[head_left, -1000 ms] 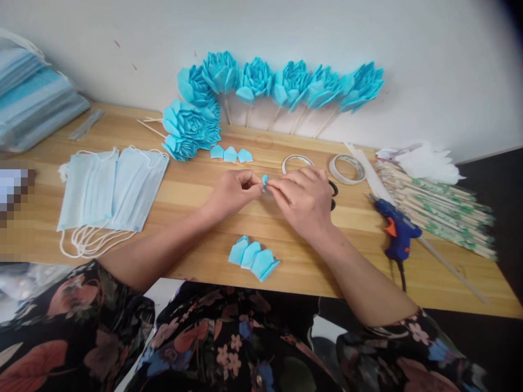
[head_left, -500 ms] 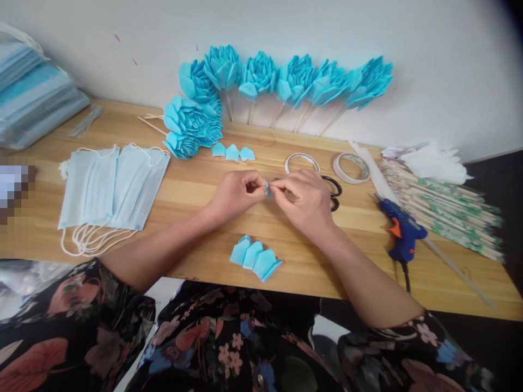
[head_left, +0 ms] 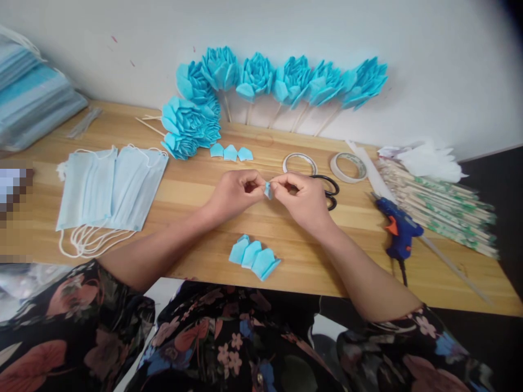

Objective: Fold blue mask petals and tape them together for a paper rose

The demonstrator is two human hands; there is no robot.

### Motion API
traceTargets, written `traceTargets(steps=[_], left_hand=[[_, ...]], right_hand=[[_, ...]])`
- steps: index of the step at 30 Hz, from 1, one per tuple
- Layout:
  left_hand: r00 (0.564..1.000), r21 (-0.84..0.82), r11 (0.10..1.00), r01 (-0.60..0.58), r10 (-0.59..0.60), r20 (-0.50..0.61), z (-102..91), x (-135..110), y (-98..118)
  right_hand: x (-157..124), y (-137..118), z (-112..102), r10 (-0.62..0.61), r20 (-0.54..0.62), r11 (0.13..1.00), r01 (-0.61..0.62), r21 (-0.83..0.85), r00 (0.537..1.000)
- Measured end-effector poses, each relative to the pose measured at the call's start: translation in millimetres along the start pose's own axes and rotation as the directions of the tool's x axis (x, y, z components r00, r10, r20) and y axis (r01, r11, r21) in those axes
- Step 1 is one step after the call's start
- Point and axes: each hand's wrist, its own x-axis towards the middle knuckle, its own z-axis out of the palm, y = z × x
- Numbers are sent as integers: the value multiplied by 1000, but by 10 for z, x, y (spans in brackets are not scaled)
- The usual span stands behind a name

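Note:
A small blue petal point(head_left: 268, 190), mostly hidden by fingers, is pinched between my two hands over the middle of the table. My left hand point(head_left: 237, 191) grips its left side with thumb and forefinger. On its right side, my right hand point(head_left: 304, 198) holds it in the same kind of pinch. Below the hands lies an overlapping row of cut blue petals point(head_left: 253, 256). Three more petals point(head_left: 231, 153) rest in a line beyond my left hand. Black-handled scissors point(head_left: 332, 190) lie partly covered behind my right hand.
Finished blue flowers point(head_left: 257, 76) on sticks lean along the wall. Face masks point(head_left: 114, 188) lie at left, near bagged masks point(head_left: 41, 103). At right are tape rolls point(head_left: 348, 166), a blue glue gun point(head_left: 398, 226) and wrapped chopsticks point(head_left: 441, 207) on the wooden table point(head_left: 196, 250).
My right hand's fingers have shifted and curled a little, so more of the petal shows between the hands. The whole view has moved slightly; the things on the table stay put.

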Motion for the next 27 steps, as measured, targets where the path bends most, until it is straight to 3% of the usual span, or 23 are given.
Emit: traceTargets(steps=[6,9,12,16,20,23,27], left_hand=[[994,44,995,-84,87,-72,-8,2,-11],[982,103,981,-163,172,-81,-7,-3,-9],[980,76,982,-175,181,-77,-10,-3,-4],[999,-208,977,54,-54,5,-18,14,-30],[952,-485,819,306,-270,145,-18,40,-40],[924,-571,727,381,-314,217,-27,50,-12],[930,-572,734,367,-295,218,-55,62,-17]], right_hand=[[8,-36,-48,17,21,995,-19,99,1000],[9,-32,-45,-55,-32,998,56,7,998],[16,-2,-51,-227,-83,958,207,-200,970],[31,37,-101,-440,-102,824,356,-440,892],[36,50,-124,-590,-51,692,472,-547,806],[35,55,-109,-651,12,625,545,-559,759],[40,57,-99,-646,12,646,554,-525,764]])
